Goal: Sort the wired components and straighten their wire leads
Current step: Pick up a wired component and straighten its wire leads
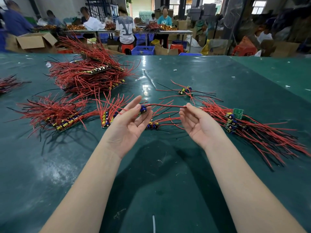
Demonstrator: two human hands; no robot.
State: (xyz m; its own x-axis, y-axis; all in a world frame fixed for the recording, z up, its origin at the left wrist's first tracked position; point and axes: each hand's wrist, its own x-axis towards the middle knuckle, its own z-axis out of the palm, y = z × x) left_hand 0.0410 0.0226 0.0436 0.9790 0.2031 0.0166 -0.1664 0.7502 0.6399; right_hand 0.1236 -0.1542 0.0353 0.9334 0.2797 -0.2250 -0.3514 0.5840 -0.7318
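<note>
My left hand (131, 121), palm up above the green table (168, 165), pinches a small blue and yellow wired component (143, 109) at its fingertips. A red wire lead (165, 105) runs from that component across to my right hand (200, 125), which pinches the lead's far end between thumb and fingertip. The lead hangs nearly straight between both hands. On the table just below them lies another small component (152, 125) with red and black leads.
Piles of red-wired components lie around: a big heap (87, 73) at far left, a bundle (62, 118) at left, one (107, 116) beside my left hand, a stack (235, 120) at right, a few (185, 90) beyond. People work at tables behind.
</note>
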